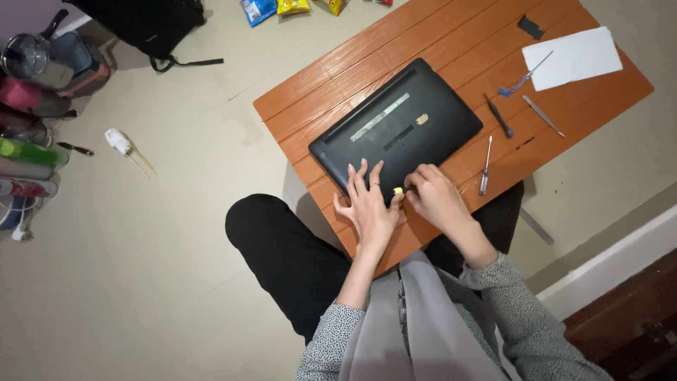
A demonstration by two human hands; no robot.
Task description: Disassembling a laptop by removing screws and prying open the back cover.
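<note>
A black laptop (398, 127) is laid underside up on the orange table (338, 85). Its near edge is pressed by the left hand (368, 204), fingers spread; a small yellow-tipped tool (399, 190) is pinched by the right hand (434, 196). Screwdrivers (486, 166) are laid beside.

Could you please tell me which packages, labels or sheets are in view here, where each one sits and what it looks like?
Snack packets: on the floor beyond the table's far edge, small glossy bags, one blue, the others yellow.
Long label: on the upturned black laptop's base, a narrow pale strip.
Small sticker: just beside that strip, tan.
White paper sheet: on the orange table's far right corner, rectangular, blank.
</note>
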